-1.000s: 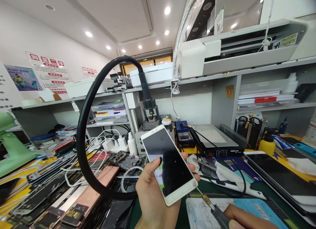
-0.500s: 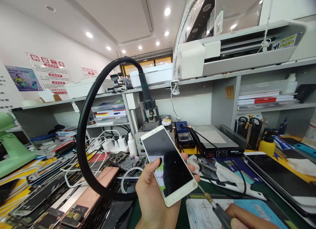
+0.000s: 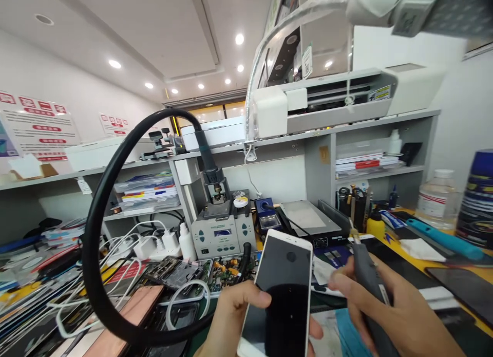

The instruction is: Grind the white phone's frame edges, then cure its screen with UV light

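Observation:
A white-framed smartphone [image 3: 287, 290] with a dark screen is gripped in my left hand [image 3: 241, 316]. The thumb presses on the left side of its front, and fingertips show past its right edge. In my right hand [image 3: 381, 300], raised at the right, is a grey-handled tool [image 3: 367, 269] with a brass-coloured collar and a narrow metal tip pointing up. The tool stands apart from the phone. Below and between the hands lies a blue and white mat [image 3: 342, 326], partly hidden by them.
A thick black hose [image 3: 90, 233] loops at the left from a hot-air station [image 3: 223, 236]. Phone parts [image 3: 177, 275] and white cables crowd the left bench. A heating plate [image 3: 308, 218], a yellow bottle [image 3: 375, 226] and a teal-handled tool [image 3: 447, 239] sit to the right.
The view has swung right. My right hand has lifted the grey-handled tool from the phone's lower corner, its tip now up. The phone stands more upright, and the coloured patch on its screen has gone.

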Available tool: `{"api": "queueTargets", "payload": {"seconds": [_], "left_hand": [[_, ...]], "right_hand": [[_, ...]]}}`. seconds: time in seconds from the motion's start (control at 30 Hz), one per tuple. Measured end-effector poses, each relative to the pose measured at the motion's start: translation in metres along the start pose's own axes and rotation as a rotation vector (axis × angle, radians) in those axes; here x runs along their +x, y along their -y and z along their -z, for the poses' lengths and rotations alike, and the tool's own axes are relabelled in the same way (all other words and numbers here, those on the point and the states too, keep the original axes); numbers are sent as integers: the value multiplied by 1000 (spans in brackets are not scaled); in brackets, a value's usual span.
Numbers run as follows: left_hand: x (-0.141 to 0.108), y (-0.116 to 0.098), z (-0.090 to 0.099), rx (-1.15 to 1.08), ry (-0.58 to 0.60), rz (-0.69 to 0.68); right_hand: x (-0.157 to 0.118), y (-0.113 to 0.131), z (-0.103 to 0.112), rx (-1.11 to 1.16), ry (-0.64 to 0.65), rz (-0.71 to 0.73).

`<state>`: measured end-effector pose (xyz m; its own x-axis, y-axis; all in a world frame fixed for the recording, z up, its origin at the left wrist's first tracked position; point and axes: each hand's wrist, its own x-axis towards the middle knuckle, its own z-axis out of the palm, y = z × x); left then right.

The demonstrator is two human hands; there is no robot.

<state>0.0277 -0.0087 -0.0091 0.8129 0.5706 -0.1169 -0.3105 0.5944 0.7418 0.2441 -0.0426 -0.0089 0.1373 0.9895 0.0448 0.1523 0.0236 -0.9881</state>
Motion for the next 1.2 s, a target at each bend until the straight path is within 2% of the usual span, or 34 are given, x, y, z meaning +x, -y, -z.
{"api": "queueTargets", "payload": {"seconds": [0.07, 0.17, 0.27, 0.4, 0.53, 0.63, 0.77, 0.9, 1.0, 1.07, 1.2], "left_hand": [[-1, 5, 5, -33, -49, -69], [-1, 11, 12, -103, -224, -223], [0, 9, 12, -121, -289, -154], [0, -8, -2, -133, -180, -67], [-6, -24, -8, -143, -16, -49], [-7, -24, -4, -115, 35, -125], [0, -12, 1, -135, 11, -291], [10, 3, 1, -115, -109, -403], [22, 16, -5, -76, -336, -423], [30, 23, -11, -72, -498, -513], [40, 29, -29, -172, -585, -659]], "right_hand": [[5, 7, 3, -9, 28, 24], [10, 9, 8, 52, 110, -5], [12, 9, 9, 77, 116, -55], [12, 8, 8, 131, 141, -114], [16, 2, 8, 174, 75, -173], [21, -2, 8, 178, 30, -191], [22, -3, 5, 169, 19, -186], [20, -9, -2, 173, -34, -168], [18, -14, -6, 150, 0, -128], [15, -16, -8, 136, 43, -106], [7, -20, -13, 94, 24, -42]]}}
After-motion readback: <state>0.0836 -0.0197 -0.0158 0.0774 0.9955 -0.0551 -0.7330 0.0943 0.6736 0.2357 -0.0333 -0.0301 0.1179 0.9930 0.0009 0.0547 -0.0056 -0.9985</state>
